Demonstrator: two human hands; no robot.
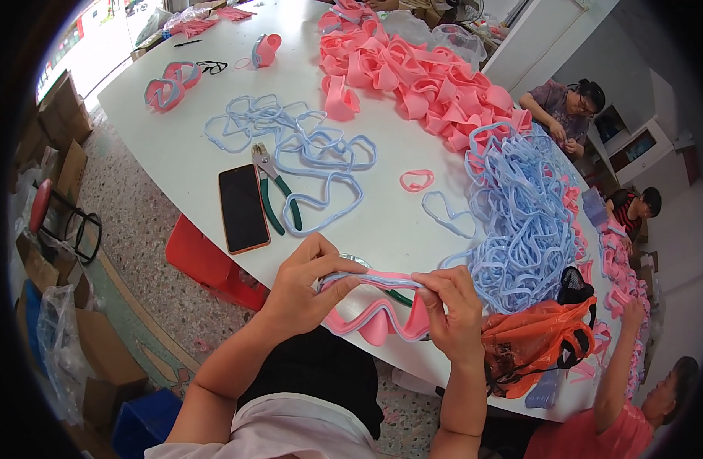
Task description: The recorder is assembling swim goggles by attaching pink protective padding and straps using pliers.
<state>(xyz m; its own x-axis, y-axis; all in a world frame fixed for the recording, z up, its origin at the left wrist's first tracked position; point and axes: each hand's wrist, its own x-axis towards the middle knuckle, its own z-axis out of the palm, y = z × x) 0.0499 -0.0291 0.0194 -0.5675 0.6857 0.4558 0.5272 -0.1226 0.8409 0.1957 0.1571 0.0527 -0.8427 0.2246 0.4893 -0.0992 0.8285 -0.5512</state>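
Left hand (301,287) and right hand (454,306) each pinch one end of a pink frame piece (374,314) with a light blue strip (366,280) along its top, held over the near edge of the white table (175,145). Just beyond lie a phone (243,208) and green-handled pliers (276,195). Toward the right edge: a heap of blue strips (519,222), with pink pieces (412,69) piled further back.

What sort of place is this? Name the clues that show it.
Probably a small assembly workshop: heaps of pink parts and blue loops cover a shared white table, pliers lie ready, and other people work alongside.
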